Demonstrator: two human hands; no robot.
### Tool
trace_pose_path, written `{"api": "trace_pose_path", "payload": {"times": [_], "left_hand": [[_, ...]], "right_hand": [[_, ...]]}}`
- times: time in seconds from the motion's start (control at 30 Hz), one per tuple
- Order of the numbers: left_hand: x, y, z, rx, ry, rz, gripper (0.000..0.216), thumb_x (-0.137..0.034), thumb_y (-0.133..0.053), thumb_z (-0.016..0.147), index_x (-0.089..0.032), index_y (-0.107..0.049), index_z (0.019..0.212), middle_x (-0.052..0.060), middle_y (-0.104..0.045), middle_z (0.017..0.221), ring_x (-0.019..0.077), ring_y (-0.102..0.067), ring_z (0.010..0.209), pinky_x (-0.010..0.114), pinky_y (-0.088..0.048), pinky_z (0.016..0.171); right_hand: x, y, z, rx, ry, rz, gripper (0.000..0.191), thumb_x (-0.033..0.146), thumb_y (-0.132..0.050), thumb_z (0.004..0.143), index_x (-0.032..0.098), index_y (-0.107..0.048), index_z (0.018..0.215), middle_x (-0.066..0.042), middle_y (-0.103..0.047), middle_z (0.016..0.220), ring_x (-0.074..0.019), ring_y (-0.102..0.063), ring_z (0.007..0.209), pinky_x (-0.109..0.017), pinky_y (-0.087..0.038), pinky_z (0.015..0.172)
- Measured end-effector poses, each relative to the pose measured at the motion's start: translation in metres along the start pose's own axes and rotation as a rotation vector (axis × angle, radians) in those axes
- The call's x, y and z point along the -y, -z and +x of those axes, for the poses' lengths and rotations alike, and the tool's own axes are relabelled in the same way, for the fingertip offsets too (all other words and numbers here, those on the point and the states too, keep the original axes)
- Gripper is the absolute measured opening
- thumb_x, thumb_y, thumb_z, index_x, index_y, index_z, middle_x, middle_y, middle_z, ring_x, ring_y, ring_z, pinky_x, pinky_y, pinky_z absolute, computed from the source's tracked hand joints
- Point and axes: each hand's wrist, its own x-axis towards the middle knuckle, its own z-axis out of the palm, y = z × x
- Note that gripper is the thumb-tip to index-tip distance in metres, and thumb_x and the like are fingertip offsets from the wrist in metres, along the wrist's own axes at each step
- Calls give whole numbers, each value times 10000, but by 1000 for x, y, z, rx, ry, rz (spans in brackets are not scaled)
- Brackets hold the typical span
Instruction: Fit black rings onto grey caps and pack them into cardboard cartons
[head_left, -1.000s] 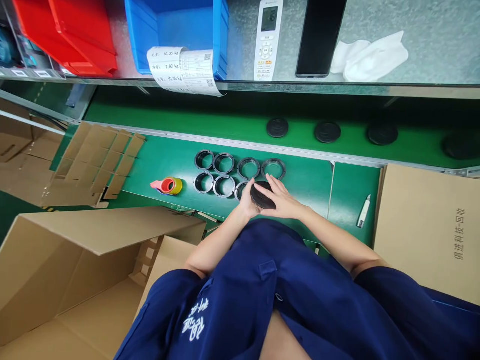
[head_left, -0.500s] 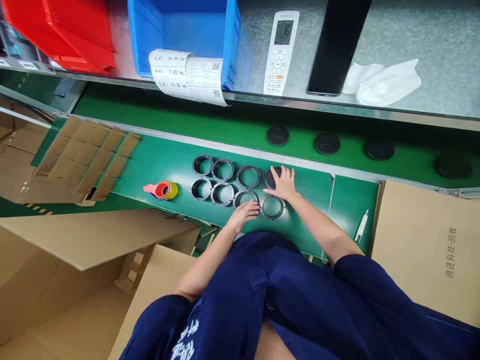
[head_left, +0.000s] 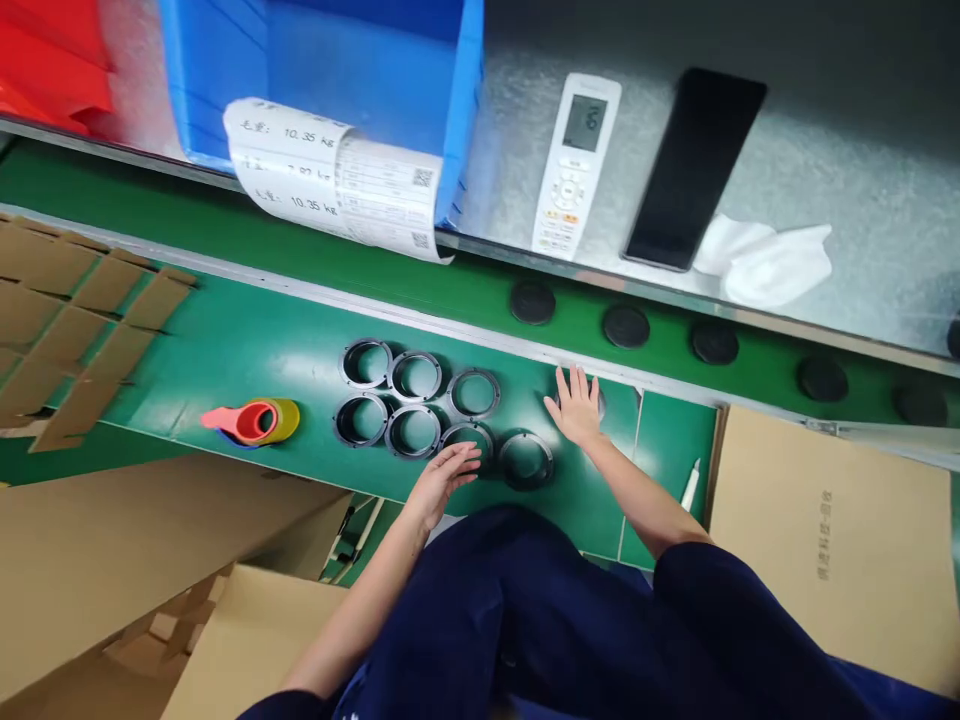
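My right hand [head_left: 576, 406] lies flat with fingers spread on the green table. A dark round piece [head_left: 601, 404] is mostly hidden beneath it, with only part of its edge showing. My left hand [head_left: 445, 478] hovers at the near side of the rings, fingers stretched out and holding nothing. Its fingertips overlap a black ring [head_left: 489, 447]; whether they touch it I cannot tell. Another black ring [head_left: 526, 486] stands between my two hands. More black rings [head_left: 391, 424] lie in two rows to the left.
Tape rolls [head_left: 285, 420] sit left of the rings, with cardboard dividers [head_left: 90, 320] beyond. Several black discs [head_left: 626, 327] line the green strip behind. A utility knife [head_left: 691, 487] and a cardboard box [head_left: 832, 540] are at right. The shelf holds a blue bin [head_left: 360, 90], remote [head_left: 574, 170] and phone [head_left: 694, 170].
The view has shifted. My right hand has moved right, away from the rings, and the dark round piece has gone with it. My left hand stays by the near row.
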Motion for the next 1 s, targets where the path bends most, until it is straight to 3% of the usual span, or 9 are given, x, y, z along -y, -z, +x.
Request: {"api": "trace_pose_path", "payload": {"times": [0.17,0.3,0.43,0.57,0.7,0.8,0.87,0.93,1.0], "left_hand": [[-19,-1,12,-9,21,-20,555,-508,-931,643,-170,-767,1052,139,-750,1165,215,-690,970,305,-548,822],[-34,6,15,-33,-11,-68,568,-510,-933,634,-171,-770,1059,138,-749,1169,211,-692,970,291,-550,809],[-43,12,18,-102,-33,-101,545,-474,-949,600,-169,-776,1016,115,-761,1114,184,-693,921,263,-552,782],[-50,-3,25,-59,15,-65,537,-440,-961,566,-158,-776,985,108,-768,1078,180,-693,905,251,-550,768],[-56,-22,22,29,-43,-38,482,-423,-923,637,-168,-772,1016,111,-764,1122,204,-700,947,272,-545,794],[-53,-22,20,13,-72,-31,465,-428,-906,668,-176,-768,1033,111,-763,1133,218,-701,969,284,-534,808],[-47,-16,21,-26,-44,-39,456,-429,-912,661,-175,-767,1010,111,-765,1117,214,-702,956,283,-528,801],[-40,-10,23,-55,-12,-67,453,-425,-923,644,-171,-766,985,114,-766,1102,206,-702,936,281,-525,791],[-37,-7,24,-62,-4,-98,452,-420,-923,647,-169,-765,988,119,-764,1109,203,-702,934,282,-526,794]], "right_hand": [[2,17,126,-254,-213,164,594,473,-362,1046,85,-574,1442,-254,-467,1528,-380,-387,1430,-616,-296,1182],[-4,43,186,-242,-338,200,577,422,-318,1055,-5,-655,1246,-318,-603,1309,-409,-482,1333,-636,-335,1142],[-21,50,115,-319,-227,88,612,468,-278,1062,58,-526,1442,-258,-507,1483,-384,-349,1474,-646,-227,1209],[-13,23,16,-83,-147,17,702,446,-313,1039,59,-284,1623,-206,-268,1679,-332,-143,1580,-563,-177,1258],[-4,1,-1,35,-150,27,684,446,-299,1051,73,-296,1624,-205,-259,1685,-328,-157,1576,-621,-106,1258],[-3,11,52,-82,-190,242,606,479,-365,1041,131,-475,1524,-204,-371,1625,-352,-255,1531,-643,-160,1238],[1,21,108,-89,-325,528,493,481,-452,1013,140,-625,1323,-217,-543,1461,-338,-433,1409,-572,-330,1183],[8,25,166,-22,-477,763,387,495,-520,987,146,-675,1045,-208,-690,1140,-300,-624,1125,-480,-514,990],[20,26,210,53,-541,878,380,538,-576,960,184,-609,826,-132,-686,801,-233,-650,780,-375,-561,720]]}}
